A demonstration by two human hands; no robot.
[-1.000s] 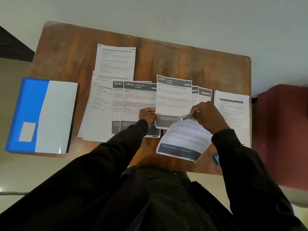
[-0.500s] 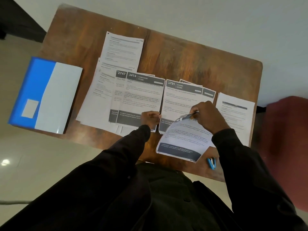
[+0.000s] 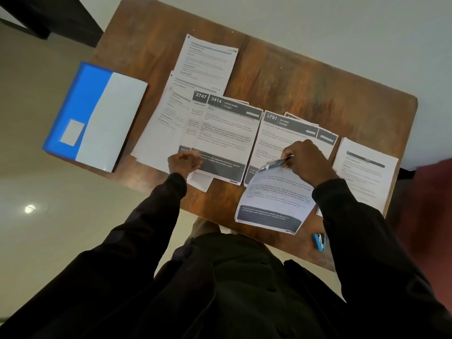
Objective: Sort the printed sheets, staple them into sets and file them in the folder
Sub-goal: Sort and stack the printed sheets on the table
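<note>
Printed sheets lie in overlapping piles across the brown wooden table (image 3: 305, 77). My right hand (image 3: 308, 160) pinches the top edge of a curled sheet (image 3: 274, 204) with a dark footer band, lifted over the table's near edge. Under it lies the sheet headed 3791 Kitchen (image 3: 288, 128). My left hand (image 3: 183, 162) rests with loosely curled fingers on the lower left corner of the sheet headed 3414 Living Room (image 3: 227, 135), which overlaps the 2747 sheet (image 3: 199, 99). A blue and white folder (image 3: 95, 116) lies shut at the table's left end. A small blue stapler (image 3: 319, 241) sits near the front edge.
A plain text sheet (image 3: 208, 59) lies at the back, above more white pages (image 3: 156, 133). Another stack (image 3: 364, 172) sits at the right end. A dark red seat (image 3: 430, 216) stands to the right, dark furniture (image 3: 49, 18) at the far left, pale floor below.
My left hand slid left from the 3791 sheet, which it laid flat, to the bottom of the 3414 sheet. My right hand keeps the curled sheet. The view tilted.
</note>
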